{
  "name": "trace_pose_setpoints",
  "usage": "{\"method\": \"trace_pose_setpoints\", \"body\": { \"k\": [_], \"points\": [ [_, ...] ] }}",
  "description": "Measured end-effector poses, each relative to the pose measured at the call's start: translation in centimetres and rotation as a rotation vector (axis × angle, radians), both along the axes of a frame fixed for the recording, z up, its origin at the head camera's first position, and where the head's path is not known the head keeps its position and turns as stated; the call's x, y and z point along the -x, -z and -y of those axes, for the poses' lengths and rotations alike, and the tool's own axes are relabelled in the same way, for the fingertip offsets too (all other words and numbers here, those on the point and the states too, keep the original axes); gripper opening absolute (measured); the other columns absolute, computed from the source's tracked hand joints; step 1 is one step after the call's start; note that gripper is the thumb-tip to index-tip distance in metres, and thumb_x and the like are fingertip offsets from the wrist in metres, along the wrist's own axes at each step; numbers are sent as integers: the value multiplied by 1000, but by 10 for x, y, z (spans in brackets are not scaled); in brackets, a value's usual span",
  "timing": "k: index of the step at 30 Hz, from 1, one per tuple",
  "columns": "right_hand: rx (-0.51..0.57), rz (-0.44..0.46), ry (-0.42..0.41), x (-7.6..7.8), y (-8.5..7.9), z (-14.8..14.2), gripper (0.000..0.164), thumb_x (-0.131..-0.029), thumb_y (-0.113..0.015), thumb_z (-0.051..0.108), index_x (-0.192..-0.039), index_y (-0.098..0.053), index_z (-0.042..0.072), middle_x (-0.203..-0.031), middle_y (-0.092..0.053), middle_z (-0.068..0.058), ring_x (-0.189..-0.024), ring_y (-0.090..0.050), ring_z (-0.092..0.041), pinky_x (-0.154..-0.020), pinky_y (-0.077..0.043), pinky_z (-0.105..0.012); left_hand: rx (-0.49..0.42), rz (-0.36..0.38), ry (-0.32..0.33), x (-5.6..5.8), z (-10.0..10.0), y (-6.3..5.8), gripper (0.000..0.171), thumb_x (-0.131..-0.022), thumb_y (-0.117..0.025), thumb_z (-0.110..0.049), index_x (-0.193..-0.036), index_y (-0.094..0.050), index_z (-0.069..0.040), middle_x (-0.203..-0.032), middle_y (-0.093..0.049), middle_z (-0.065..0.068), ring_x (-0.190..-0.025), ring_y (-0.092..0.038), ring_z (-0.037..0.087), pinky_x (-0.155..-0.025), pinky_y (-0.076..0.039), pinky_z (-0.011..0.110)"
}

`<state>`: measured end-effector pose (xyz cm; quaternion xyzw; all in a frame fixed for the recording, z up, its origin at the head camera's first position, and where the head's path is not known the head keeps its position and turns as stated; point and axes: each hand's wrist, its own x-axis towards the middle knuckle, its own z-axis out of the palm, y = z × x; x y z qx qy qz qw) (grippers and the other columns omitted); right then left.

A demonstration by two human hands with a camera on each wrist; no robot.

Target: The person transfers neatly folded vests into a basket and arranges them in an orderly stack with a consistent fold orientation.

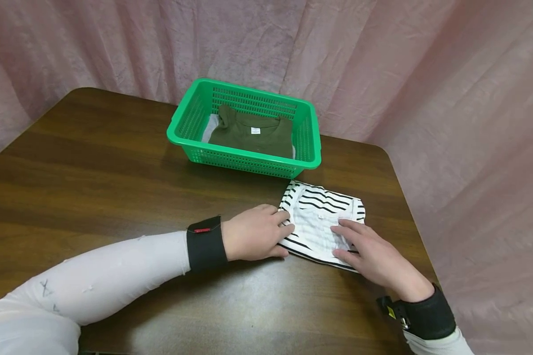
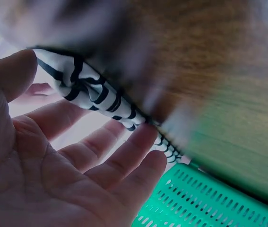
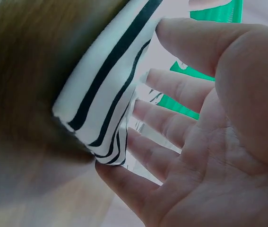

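Observation:
A folded white shirt with black stripes (image 1: 320,231) lies flat on the brown table, its neckline towards the basket. My left hand (image 1: 255,234) touches its left edge with the fingertips; in the left wrist view the fingers (image 2: 129,153) are spread and slightly bent over the striped side fold (image 2: 96,90). On the shirt's right part rest the fingertips of my right hand (image 1: 377,256). The right wrist view shows that palm (image 3: 204,165) with fingers apart against the striped edge (image 3: 110,90). Neither hand grips the cloth.
Just behind the shirt stands a green perforated basket (image 1: 244,165). Inside it lies a folded olive-green shirt (image 1: 248,135) over some light grey cloth (image 1: 210,127). Pink curtains (image 1: 248,44) hang behind and to the right of the wooden table (image 1: 93,187).

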<state>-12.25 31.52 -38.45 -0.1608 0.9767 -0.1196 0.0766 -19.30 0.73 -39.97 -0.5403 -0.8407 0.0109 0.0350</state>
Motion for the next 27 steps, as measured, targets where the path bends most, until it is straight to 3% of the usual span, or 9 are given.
{"method": "trace_pose_setpoints", "body": {
  "k": [12, 27],
  "points": [
    [27, -27, -65, 1, 1, 20, 53, -105, -79, 27, -154, -65, 11, -163, -53, -17, -150, -51, -43, -112, -49, -63, -44, -63, 10, -13, 32, 0, 51, -105, -73, -55, -131, -73, -11, -120, -67, 7, -103, -65, 29, -108, -50, 45],
    [10, 28, -171, 17, 0, 70, 58, -106, -78, 32, -158, -61, 14, -167, -51, -13, -154, -47, -38, -116, -48, -59, -82, -49, -53, -24, 95, -2, 53, -104, -76, -52, -136, -72, -10, -131, -70, 10, -112, -69, 31, -109, -49, 52]
  ]
}}
